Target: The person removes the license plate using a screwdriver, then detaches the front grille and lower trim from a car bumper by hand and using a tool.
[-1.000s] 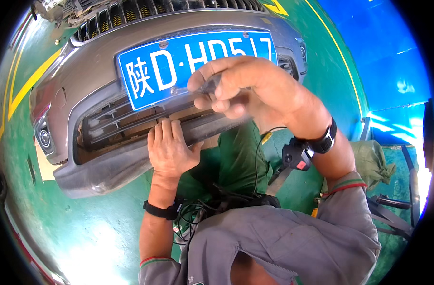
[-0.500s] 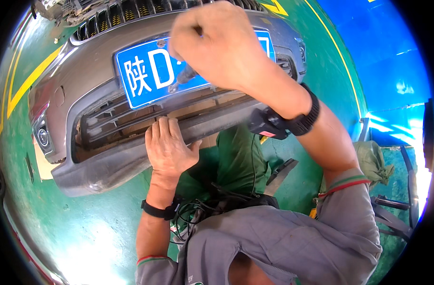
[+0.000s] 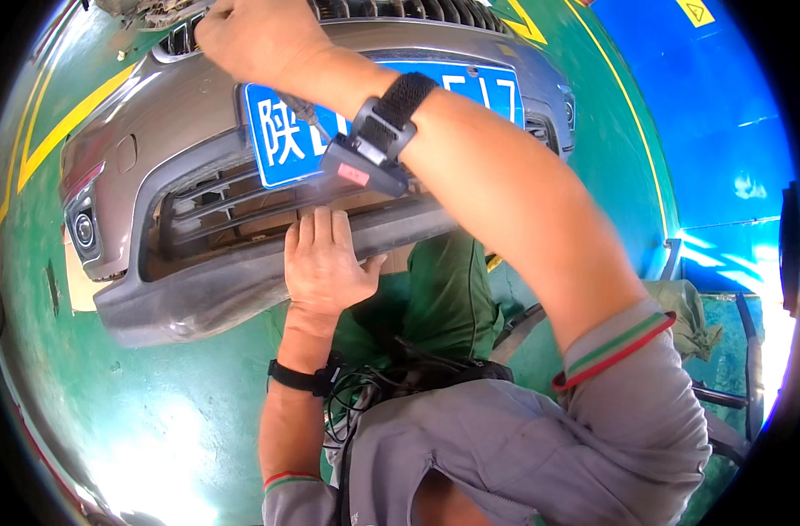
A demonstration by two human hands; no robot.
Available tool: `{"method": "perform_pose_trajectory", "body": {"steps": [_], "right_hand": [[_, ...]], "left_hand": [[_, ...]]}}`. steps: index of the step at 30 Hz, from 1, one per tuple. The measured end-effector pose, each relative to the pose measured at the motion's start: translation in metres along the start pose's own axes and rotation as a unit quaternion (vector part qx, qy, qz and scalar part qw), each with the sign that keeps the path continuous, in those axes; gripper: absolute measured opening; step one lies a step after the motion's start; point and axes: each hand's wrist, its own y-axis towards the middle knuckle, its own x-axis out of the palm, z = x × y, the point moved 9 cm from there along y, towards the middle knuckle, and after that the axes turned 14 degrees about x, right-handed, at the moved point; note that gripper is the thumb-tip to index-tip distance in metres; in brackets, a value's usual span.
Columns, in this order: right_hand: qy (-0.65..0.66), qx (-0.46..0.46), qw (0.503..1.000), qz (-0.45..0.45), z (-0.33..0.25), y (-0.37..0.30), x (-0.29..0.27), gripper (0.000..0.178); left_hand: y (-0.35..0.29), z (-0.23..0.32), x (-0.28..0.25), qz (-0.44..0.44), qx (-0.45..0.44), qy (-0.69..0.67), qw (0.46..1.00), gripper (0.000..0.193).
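A brown car bumper [image 3: 198,83] lies in front of me, with a blue license plate [image 3: 457,96] on its middle. My left hand [image 3: 319,263] lies flat on the bumper's lower lip, fingers stretched toward the grille opening and thumb apart. Over the plate's upper left, my right hand [image 3: 264,39] is closed, its back toward me. Below that fist shows the dark shank of what looks like a screwdriver [image 3: 300,109], slanting across the plate; the fist hides its handle. The right wrist and its strapped box cover part of the plate, and the tool's tip is hard to make out.
Cardboard [image 3: 83,279] shows under the bumper on the green floor [image 3: 198,394], which has yellow lines. A blue panel [image 3: 707,114] stands at the right, with a greenish sack [image 3: 689,307] below it. Cables [image 3: 352,394] hang by my waist.
My right hand has moved left and toward the bumper's top, its forearm now crossing the plate. The tool has shifted left with it. My left hand stays on the lower lip.
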Motion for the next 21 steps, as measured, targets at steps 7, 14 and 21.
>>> {"method": "perform_pose_trajectory", "body": {"steps": [7, 14, 21], "right_hand": [[0.032, -0.066, 0.995, 0.062, 0.034, 0.024, 0.025, 0.026], [-0.097, 0.120, 0.984, -0.086, 0.053, 0.028, 0.056, 0.034], [-0.061, 0.115, 0.979, -0.157, 0.053, 0.027, 0.053, 0.033]], "left_hand": [[0.003, 0.001, 0.002, -0.004, -0.005, 0.000, 1.000, 0.066], [0.002, -0.001, 0.000, -0.008, -0.011, 0.009, 1.000, 0.064], [0.005, 0.002, 0.003, -0.002, 0.000, 0.004, 1.000, 0.067]]}}
